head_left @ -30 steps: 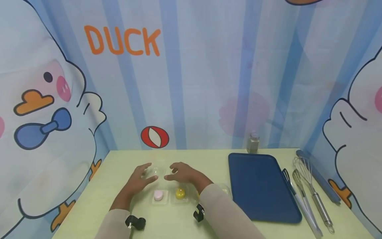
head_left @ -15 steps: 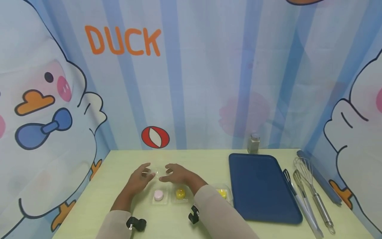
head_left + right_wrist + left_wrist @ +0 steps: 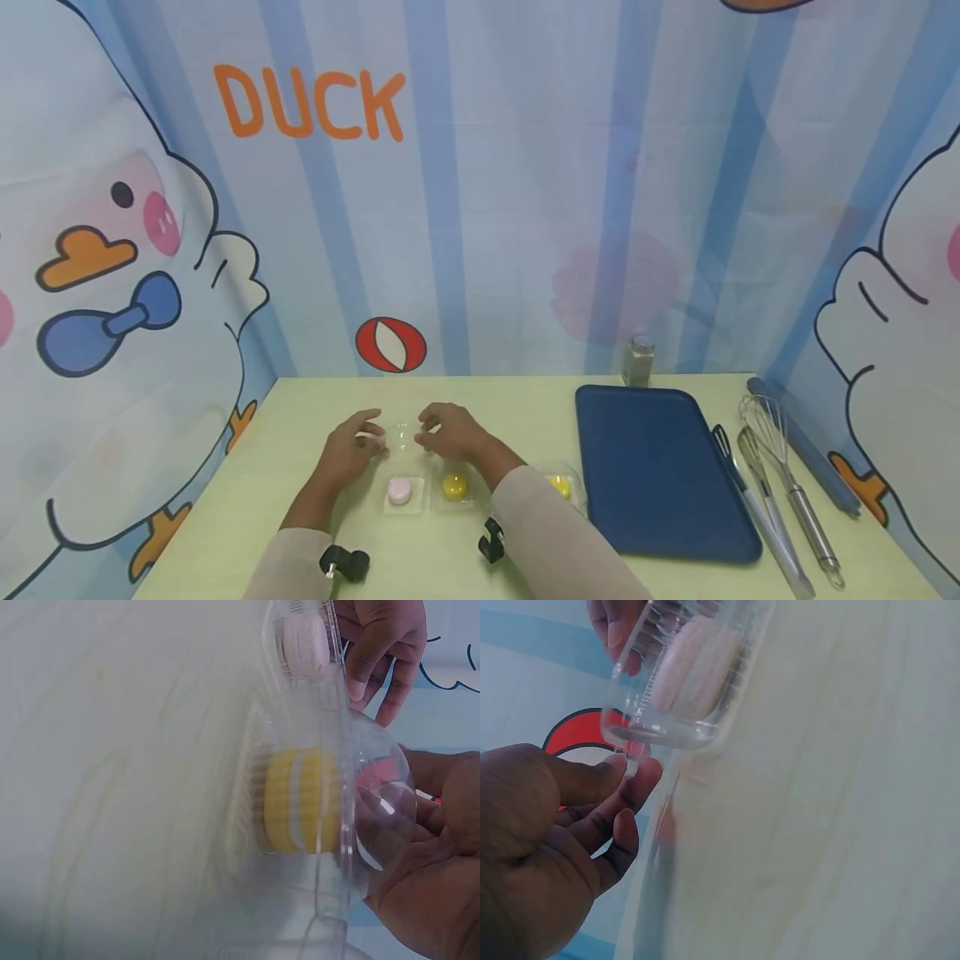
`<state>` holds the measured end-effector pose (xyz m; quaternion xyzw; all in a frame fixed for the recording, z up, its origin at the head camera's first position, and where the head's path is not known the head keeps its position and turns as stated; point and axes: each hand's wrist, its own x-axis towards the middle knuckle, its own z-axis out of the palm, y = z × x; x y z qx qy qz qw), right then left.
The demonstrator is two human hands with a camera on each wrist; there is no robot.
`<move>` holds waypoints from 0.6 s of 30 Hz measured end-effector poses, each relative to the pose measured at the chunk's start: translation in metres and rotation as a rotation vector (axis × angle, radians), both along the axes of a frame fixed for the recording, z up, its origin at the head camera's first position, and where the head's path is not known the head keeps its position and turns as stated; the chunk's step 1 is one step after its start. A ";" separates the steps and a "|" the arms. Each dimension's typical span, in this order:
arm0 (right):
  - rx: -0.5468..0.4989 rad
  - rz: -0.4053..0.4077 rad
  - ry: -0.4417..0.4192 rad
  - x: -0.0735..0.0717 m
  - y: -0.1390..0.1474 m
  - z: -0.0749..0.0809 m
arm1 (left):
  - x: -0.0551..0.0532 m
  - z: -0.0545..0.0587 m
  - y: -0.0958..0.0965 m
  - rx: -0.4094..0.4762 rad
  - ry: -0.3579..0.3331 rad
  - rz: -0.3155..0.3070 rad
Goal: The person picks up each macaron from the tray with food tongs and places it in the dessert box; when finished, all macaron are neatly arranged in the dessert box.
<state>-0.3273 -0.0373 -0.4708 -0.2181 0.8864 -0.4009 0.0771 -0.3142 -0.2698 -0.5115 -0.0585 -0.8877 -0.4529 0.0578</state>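
Between the hands in the head view is a clear plastic lid (image 3: 402,435), hard to make out against the table. My left hand (image 3: 351,450) pinches its left edge with thumb and forefinger. Fingers of my right hand (image 3: 453,433) are curled at its right edge; their tips are partly hidden behind clear plastic in the right wrist view. Nearer the person, a pink macaron (image 3: 400,491) sits in a clear tray (image 3: 705,731). Beside it is a yellow macaron (image 3: 454,486) with a pale filling, under a clear dome (image 3: 386,795).
Another clear container with a yellow item (image 3: 559,485) stands by the right forearm. To the right lie a dark blue tray (image 3: 663,475), a whisk (image 3: 795,492), other long-handled utensils (image 3: 765,508) and a blue-grey bar (image 3: 806,450). A small jar (image 3: 638,361) stands at the back.
The hands were spread around the clear lid; they have come in, and their fingertips now meet its edges. The right hand has moved left, uncovering the container beside the blue tray.
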 end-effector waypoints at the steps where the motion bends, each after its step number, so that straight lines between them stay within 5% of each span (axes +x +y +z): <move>1: -0.018 -0.007 0.008 0.000 0.000 0.000 | 0.000 0.001 0.001 0.014 -0.001 -0.003; 13: -0.219 -0.112 -0.003 0.006 0.001 0.008 | 0.008 0.015 0.006 0.024 -0.001 -0.005; 18: -0.197 -0.104 -0.034 0.008 0.002 0.009 | 0.009 0.018 0.007 0.038 -0.001 0.018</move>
